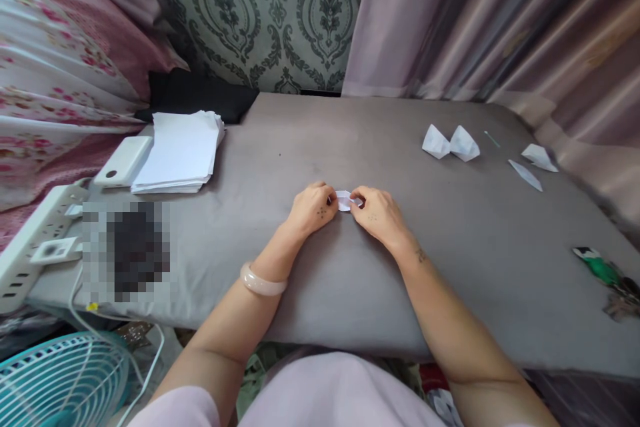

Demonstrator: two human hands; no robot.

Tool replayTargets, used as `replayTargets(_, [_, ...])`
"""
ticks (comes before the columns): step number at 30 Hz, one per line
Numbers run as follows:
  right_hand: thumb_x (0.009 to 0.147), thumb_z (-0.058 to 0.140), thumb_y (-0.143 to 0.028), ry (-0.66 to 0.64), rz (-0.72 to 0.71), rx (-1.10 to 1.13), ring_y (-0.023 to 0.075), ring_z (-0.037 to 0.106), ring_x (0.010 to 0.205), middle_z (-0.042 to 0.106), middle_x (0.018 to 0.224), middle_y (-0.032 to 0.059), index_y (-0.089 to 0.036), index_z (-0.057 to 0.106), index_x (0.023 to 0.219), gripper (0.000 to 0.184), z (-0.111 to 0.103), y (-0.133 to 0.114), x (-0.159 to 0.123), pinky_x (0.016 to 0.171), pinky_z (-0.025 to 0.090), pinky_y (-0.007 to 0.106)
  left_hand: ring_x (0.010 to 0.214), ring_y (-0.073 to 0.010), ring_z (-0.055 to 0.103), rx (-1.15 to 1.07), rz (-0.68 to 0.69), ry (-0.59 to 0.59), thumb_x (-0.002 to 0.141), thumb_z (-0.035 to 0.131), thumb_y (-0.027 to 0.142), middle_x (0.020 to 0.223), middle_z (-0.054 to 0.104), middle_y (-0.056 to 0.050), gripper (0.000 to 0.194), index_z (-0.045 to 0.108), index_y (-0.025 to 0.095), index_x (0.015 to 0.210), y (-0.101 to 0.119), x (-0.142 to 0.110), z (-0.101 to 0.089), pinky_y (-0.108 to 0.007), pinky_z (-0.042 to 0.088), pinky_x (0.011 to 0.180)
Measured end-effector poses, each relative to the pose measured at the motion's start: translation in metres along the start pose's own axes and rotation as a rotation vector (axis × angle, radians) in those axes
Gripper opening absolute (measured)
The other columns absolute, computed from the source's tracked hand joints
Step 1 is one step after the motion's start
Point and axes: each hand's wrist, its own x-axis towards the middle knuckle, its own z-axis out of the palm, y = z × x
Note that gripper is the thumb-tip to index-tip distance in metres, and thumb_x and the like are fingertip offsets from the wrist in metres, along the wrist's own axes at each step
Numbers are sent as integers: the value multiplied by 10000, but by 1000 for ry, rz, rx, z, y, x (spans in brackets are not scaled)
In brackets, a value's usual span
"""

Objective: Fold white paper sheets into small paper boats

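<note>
Grey cloth-covered bench (240, 227): a small white folded paper piece (344, 201) is resting at or just above the middle of the surface, between the two hands. The left hand (316, 207) is closing its thumb and fingers on the piece's left end; the right hand (377, 210) is pinching the right end. Fingers are covering both ends, so the exact folds under them cannot be read. A pale, glossy round bangle (263, 281) is circling the left forearm.

Far right: two faceted white paper forms (465, 143) are standing side by side, apparently touching at their near corners. Right of them, a thin pale-green stick (493, 139) is lying near a narrow pointed white paper piece (525, 175) and an angular white folded paper form (539, 157). Near right, a green-and-white object (597, 265) is lying by the edge; its darker end is too blurred to identify.

Far left: a stack of white paper sheets (177, 153) is lying beside a white rounded-corner box (123, 161), with a black cloth-like item (205, 93) behind. A white multi-socket power strip (40, 233) is running along the left edge, and a teal round-grilled fan (65, 380) is standing below, near left.
</note>
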Motion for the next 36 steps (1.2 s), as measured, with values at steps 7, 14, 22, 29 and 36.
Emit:
replayTargets(7, [886, 491, -217, -49, -111, -33, 236, 597, 1047, 661, 1106, 72, -276, 672, 1189, 358, 4, 0, 3, 784, 440, 321, 845, -197, 616, -29, -7, 16, 842, 513, 214, 966, 646, -60, 220, 660, 239, 1003, 1, -1, 2, -273, 442, 655])
replayTargets(14, [900, 450, -190, -109, -113, -89, 246, 575, 1084, 623, 1144, 100, -238, 673, 1163, 348, 2, -6, 4, 780, 453, 331, 937, -217, 619, -13, -28, 9, 881, 457, 216, 1001, 647, -74, 301, 679, 243, 1083, 7, -1, 3, -289, 467, 732])
replayTargets(22, [826, 516, -167, -90, -84, 98, 221, 625, 1002, 676, 1095, 99, -210, 731, 1067, 325, 6, 3, 14, 834, 462, 316, 816, -183, 595, -207, -22, -11, 868, 499, 261, 896, 634, -67, 271, 713, 184, 1014, -4, 8, 2, -285, 452, 746])
replayTargets(29, [736, 642, -211, -378, 215, 1011, 129, 618, 705, 724, 820, 58, -163, 775, 798, 154, -5, 15, 11, 610, 500, 217, 686, -116, 546, -965, -140, -264, 781, 680, 445, 760, 613, -18, 322, 684, 142, 889, -13, 6, -23, -224, 412, 608])
replayTargets(36, [726, 750, -298, -566, 258, 1337, 100, 600, 624, 671, 690, 47, -134, 755, 752, 166, -17, 11, 8, 571, 542, 185, 704, -95, 582, -1438, -235, -257, 751, 753, 363, 807, 630, -37, 280, 670, 111, 842, -9, 3, -26, -201, 461, 599])
